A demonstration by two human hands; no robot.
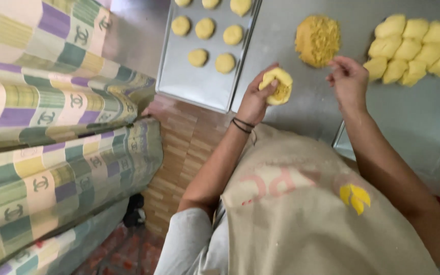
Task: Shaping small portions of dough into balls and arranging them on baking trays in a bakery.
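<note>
Steel table (408, 117), baking tray (189, 84), filling mound (317, 40), dough pieces (413, 48)

Dough piece (277, 85) in the left grip (254, 102) – pale yellow shell, darker golden crumbly centre. Filling mound (318, 40), top centre – deep golden-orange, grainy. Dough portions (416, 47), upper right – light buttery yellow. Shaped rounds (204, 28) on the baking tray (194, 84) – matte yellow; tray is dull silver-grey. Surface (413, 117) – brushed grey steel. Wristbands (242, 125) – black. Apron (301, 214) – beige, with a faded red print and a yellow mark. Sleeve (187, 244) – light grey. Cloth covers (52, 127), left of frame – checked in pastel green, purple, yellow and cream, with dark monograms. Floor (184, 147) – brown wood-look planks.
</note>
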